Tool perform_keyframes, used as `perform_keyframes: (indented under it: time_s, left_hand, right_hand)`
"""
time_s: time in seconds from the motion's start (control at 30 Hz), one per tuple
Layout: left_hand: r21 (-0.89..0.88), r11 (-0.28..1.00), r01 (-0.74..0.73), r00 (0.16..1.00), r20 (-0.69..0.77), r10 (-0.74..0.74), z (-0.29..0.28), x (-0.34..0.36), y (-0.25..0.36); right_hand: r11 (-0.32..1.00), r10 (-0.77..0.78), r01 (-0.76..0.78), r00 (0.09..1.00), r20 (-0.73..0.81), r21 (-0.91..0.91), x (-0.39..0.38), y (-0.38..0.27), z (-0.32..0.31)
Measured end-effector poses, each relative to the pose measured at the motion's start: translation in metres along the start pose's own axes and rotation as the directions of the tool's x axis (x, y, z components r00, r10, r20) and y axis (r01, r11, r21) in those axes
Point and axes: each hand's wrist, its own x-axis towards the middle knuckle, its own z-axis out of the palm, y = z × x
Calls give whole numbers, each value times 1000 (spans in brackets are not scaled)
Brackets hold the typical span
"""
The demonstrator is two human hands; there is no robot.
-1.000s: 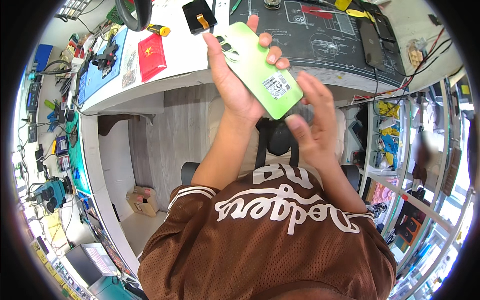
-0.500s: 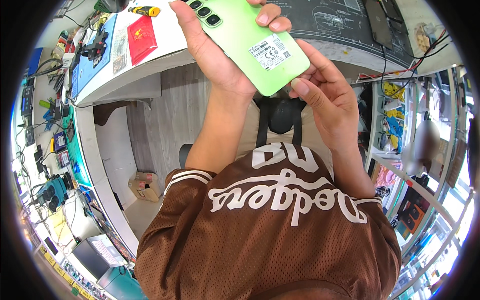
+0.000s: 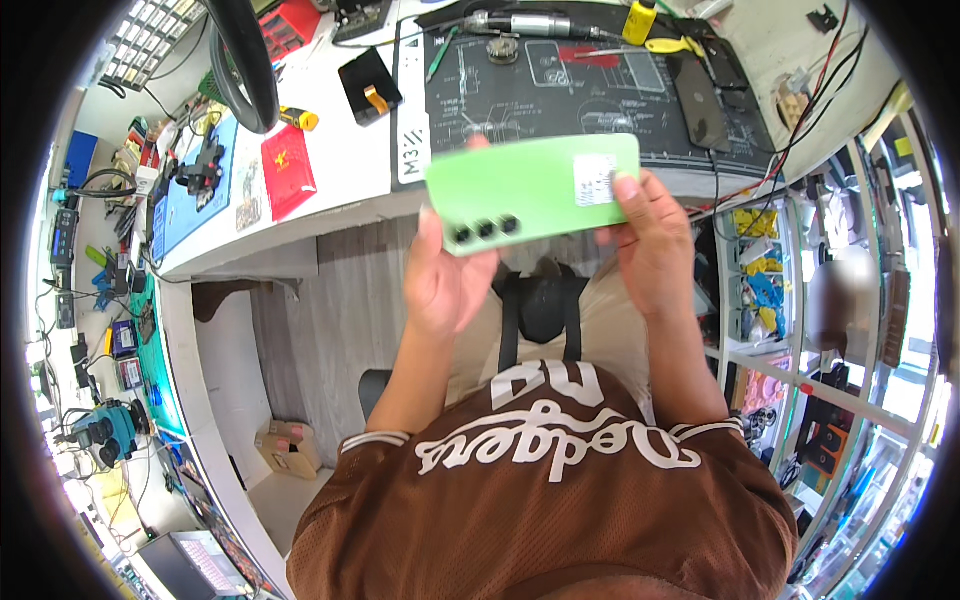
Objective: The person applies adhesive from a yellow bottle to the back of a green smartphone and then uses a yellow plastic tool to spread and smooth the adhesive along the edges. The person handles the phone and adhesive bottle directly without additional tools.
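A light green smartphone (image 3: 525,185) is held sideways in front of me, its back face up, with a row of dark camera lenses at the lower left and a white label at the right end. My left hand (image 3: 445,280) grips the lens end, its thumb at the corner and the other fingers partly hidden behind. At the label end, my right hand (image 3: 655,240) pinches the phone, its thumb over the label's edge. The phone is a little blurred, and its screen side cannot be seen.
Beyond the phone lies a black work mat (image 3: 500,95) with tools. On the white bench are a red packet (image 3: 288,172), a loose phone screen (image 3: 368,88) and a yellow screwdriver (image 3: 299,118). A dark phone (image 3: 700,105) sits at the mat's right, near hanging wires.
The phone has turned from slanting away to lying crosswise and has come nearer to me. Both hands still hold it. The view now takes in more of the bench.
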Motion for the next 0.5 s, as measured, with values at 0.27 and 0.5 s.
perform_keyframes:
  time_s: [0.27, 0.5]
  left_hand:
    - [-350, 733, 583, 801, 402, -444, 6, -22, -16]
    - [-252, 886, 389, 920, 71, -384, -3, -15, -14]
  right_hand:
    - [701, 279, 147, 844, 458, -698, 41, -55, 10]
    - [792, 137, 87, 939, 314, -604, 59, -30, 36]
